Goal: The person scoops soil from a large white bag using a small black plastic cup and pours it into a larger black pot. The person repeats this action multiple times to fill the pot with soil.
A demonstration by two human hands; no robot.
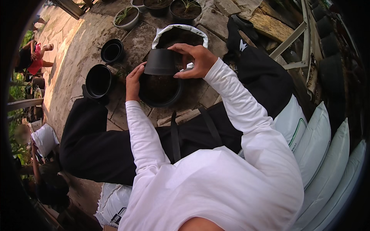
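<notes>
A small black plastic plant pot (160, 62) is held between both my hands, its narrower end facing away from me. The fingers of my left hand (134, 80) lie against its left side. On the right, my right hand (195, 62) grips it with thumb and fingers spread along the wall. Below the held pot is a larger round black pot (162, 102), with dark soil showing inside. Just beyond stands an open white sack (204, 36) of dark soil, partly hidden by my right hand and the pot.
Two black pots (99, 80) (112, 51) stand on the stone paving at left. Potted seedlings (127, 20) (186, 13) sit at the far side. Full white sacks (312, 144) lean at my right, near a metal frame (292, 43). Other people (34, 56) are at left.
</notes>
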